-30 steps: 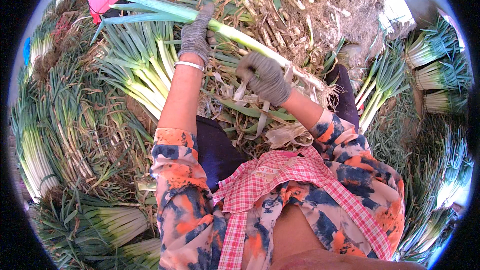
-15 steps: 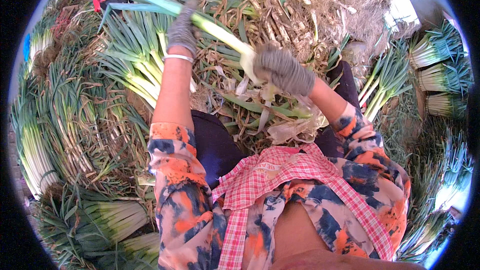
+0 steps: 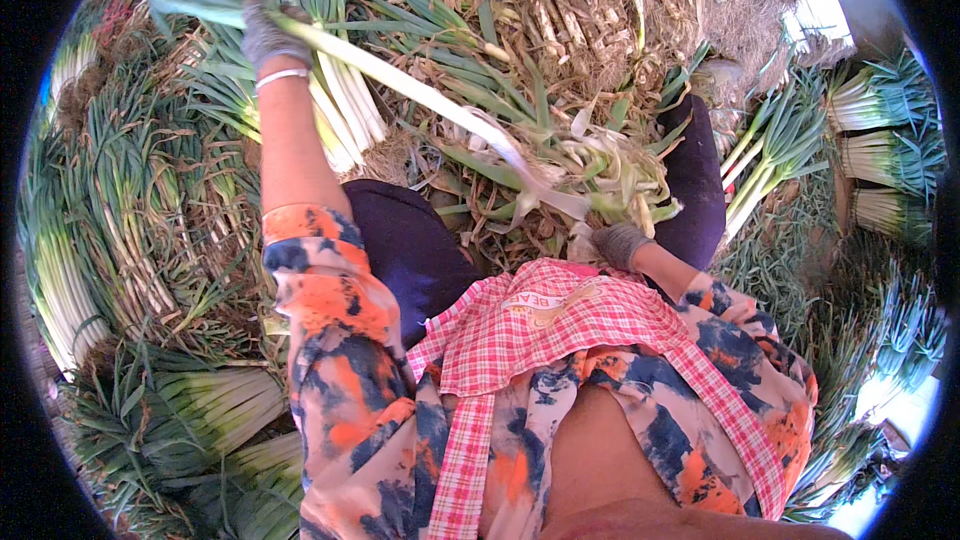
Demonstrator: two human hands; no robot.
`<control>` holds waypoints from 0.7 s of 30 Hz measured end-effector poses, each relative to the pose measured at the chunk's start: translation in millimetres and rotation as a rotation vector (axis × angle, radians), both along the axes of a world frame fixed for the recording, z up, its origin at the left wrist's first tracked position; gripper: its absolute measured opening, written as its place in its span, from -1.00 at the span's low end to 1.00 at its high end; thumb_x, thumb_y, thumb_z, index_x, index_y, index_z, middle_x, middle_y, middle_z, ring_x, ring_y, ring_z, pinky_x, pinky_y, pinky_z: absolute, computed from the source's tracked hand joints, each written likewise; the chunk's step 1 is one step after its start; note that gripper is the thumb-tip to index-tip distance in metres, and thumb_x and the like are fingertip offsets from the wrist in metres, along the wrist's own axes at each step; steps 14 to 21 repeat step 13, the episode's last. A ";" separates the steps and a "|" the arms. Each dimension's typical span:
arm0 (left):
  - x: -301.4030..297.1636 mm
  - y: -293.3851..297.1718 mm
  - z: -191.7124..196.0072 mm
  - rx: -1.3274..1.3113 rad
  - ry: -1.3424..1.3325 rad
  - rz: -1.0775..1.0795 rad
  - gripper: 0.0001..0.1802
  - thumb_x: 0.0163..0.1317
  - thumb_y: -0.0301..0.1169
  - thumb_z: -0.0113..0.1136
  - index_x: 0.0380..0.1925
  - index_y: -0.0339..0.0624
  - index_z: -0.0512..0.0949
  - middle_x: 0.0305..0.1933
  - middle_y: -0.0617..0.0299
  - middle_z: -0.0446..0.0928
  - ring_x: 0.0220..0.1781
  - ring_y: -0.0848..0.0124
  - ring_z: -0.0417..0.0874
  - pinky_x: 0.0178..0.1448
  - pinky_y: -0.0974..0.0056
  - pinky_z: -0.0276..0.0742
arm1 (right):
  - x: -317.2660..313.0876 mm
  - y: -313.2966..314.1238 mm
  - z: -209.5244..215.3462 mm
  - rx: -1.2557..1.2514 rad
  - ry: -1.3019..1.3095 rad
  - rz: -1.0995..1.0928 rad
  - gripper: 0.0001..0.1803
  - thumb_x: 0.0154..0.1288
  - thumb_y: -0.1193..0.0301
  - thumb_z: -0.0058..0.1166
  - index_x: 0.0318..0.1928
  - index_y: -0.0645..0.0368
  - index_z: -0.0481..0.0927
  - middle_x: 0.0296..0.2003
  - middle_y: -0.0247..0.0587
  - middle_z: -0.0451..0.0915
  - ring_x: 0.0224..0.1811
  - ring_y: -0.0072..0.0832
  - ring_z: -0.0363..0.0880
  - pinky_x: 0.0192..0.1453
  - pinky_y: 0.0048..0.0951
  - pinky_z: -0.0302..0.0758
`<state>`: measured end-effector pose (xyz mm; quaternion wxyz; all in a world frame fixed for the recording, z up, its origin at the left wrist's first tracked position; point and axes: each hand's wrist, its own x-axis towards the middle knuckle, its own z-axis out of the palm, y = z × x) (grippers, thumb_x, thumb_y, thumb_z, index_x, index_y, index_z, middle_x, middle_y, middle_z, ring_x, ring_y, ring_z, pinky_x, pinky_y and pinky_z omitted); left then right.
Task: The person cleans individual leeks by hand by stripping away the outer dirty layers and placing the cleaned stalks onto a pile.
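Note:
My left hand (image 3: 272, 35), in a grey glove, is closed around the green part of a long green onion (image 3: 390, 68). Its leaves stick out beyond the hand to the upper left, and its white stem slants down to the right. From the stem's lower end hangs a pale loose strip of outer skin (image 3: 548, 196). Low by my right thigh, my gloved right hand (image 3: 620, 244) is curled closed, with whitish peel (image 3: 582, 242) at its fingers; its fingertips are partly hidden. Beneath the stem lies a heap of stripped leaves and skins (image 3: 620, 175).
Cleaned green onions (image 3: 345, 105) lie together beyond my left knee. Unpeeled ones with dry roots (image 3: 700, 10) are piled at the far side. Tied bundles (image 3: 235, 410) rest at the lower left, and more bundles (image 3: 880, 158) are stacked at the right. A small bunch (image 3: 760, 165) sits beside my right knee.
My left hand has moved left with the green onion. My right hand has left the stem's lower end and dropped toward my lap, and skin now trails from that end.

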<state>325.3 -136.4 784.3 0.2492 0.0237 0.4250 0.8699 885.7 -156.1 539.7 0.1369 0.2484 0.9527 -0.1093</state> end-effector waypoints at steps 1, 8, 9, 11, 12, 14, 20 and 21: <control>-20.3 -9.0 -4.9 0.062 0.005 -0.041 -0.57 0.03 -0.08 0.11 -0.33 -0.19 0.29 -0.60 0.17 0.31 -0.65 0.33 0.35 -0.61 0.30 0.33 | -4.4 16.7 15.4 -0.216 -0.345 0.301 -0.75 0.16 0.38 -0.16 -0.17 0.09 0.52 -0.15 -0.21 0.50 -0.06 -0.29 0.45 0.04 -0.36 0.35; -13.9 -7.8 -14.6 0.209 -0.036 -0.343 -0.40 0.14 0.08 -0.28 -0.12 -0.25 0.29 -0.44 0.04 0.32 -0.54 0.29 0.28 -0.49 0.26 0.29 | -155.8 73.1 200.2 -0.658 0.874 -0.274 -0.71 0.08 0.33 0.06 -0.19 0.20 0.46 -0.39 -0.33 0.50 -0.26 -0.60 0.44 -0.10 -0.51 0.38; -11.0 -2.9 -15.1 0.224 -0.033 -0.361 -0.39 0.14 0.09 -0.30 -0.12 -0.26 0.28 -0.44 0.03 0.32 -0.54 0.28 0.28 -0.49 0.25 0.29 | -177.9 69.1 203.1 -0.737 0.996 -0.251 -0.70 0.07 0.32 0.07 -0.19 0.20 0.47 -0.38 -0.32 0.50 -0.25 -0.59 0.44 -0.09 -0.51 0.38; -12.8 1.7 -21.4 0.249 -0.028 -0.372 -0.36 0.14 0.12 -0.34 -0.11 -0.27 0.27 -0.43 0.02 0.31 -0.53 0.27 0.28 -0.48 0.23 0.30 | -213.5 47.5 218.0 -0.928 0.872 -0.145 -0.63 0.06 0.32 0.08 -0.12 0.21 0.43 -0.26 -0.30 0.46 -0.20 -0.55 0.41 -0.03 -0.51 0.35; -17.0 0.4 -24.9 0.257 -0.024 -0.367 -0.34 0.14 0.13 -0.36 -0.10 -0.28 0.27 -0.43 0.01 0.31 -0.53 0.27 0.28 -0.47 0.22 0.30 | -219.4 44.2 216.0 -0.755 0.742 -0.042 -0.58 0.07 0.28 0.09 -0.05 0.13 0.40 -0.21 -0.25 0.46 -0.15 -0.48 0.43 0.00 -0.54 0.34; -34.1 -4.4 -31.8 0.302 -0.141 -0.448 -0.31 0.11 0.18 -0.37 -0.06 -0.24 0.23 -0.42 0.01 0.32 -0.53 0.28 0.27 -0.48 0.20 0.30 | -223.5 42.5 213.8 -0.580 0.612 0.059 -0.53 0.07 0.24 0.10 0.02 0.06 0.38 -0.15 -0.20 0.47 -0.11 -0.40 0.44 0.04 -0.56 0.33; -34.1 -4.4 -31.8 0.302 -0.141 -0.448 -0.31 0.11 0.18 -0.37 -0.06 -0.24 0.23 -0.42 0.01 0.32 -0.53 0.28 0.27 -0.48 0.20 0.30 | -223.5 42.5 213.8 -0.580 0.612 0.059 -0.53 0.07 0.24 0.10 0.02 0.06 0.38 -0.15 -0.20 0.47 -0.11 -0.40 0.44 0.04 -0.56 0.33; -34.1 -4.4 -31.8 0.302 -0.141 -0.448 -0.31 0.11 0.18 -0.37 -0.06 -0.24 0.23 -0.42 0.01 0.32 -0.53 0.28 0.27 -0.48 0.20 0.30 | -223.5 42.5 213.8 -0.580 0.612 0.059 -0.53 0.07 0.24 0.10 0.02 0.06 0.38 -0.15 -0.20 0.47 -0.11 -0.40 0.44 0.04 -0.56 0.33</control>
